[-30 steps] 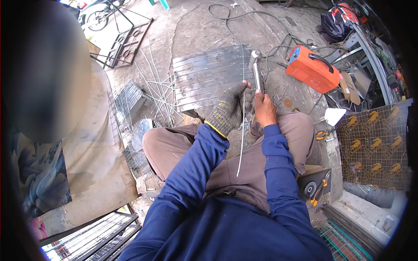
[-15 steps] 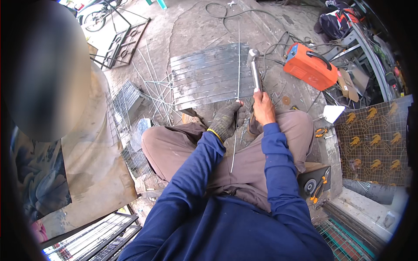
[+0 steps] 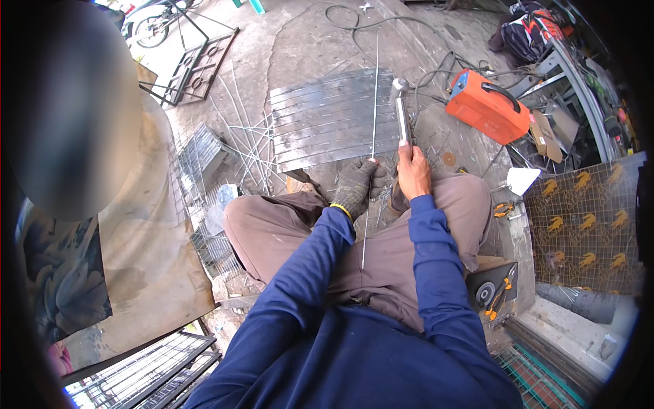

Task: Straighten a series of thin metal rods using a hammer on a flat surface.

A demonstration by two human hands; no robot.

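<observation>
Gripping a thin rod (image 3: 375, 102) mid-frame, my knit-gloved left hand (image 3: 357, 185) sits below the metal plate's (image 3: 323, 123) edge; my right hand (image 3: 413, 172) clenches a hammer (image 3: 402, 114).

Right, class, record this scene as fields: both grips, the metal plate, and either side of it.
Left grip: gloved, closed around a thin rod
Right grip: bare, holding a hammer, head pointing away
Metal plate: ahead of the knees; rod crosses it in this view
Plate's left: loose rods
Plate's right: orange box-shaped machine
</observation>
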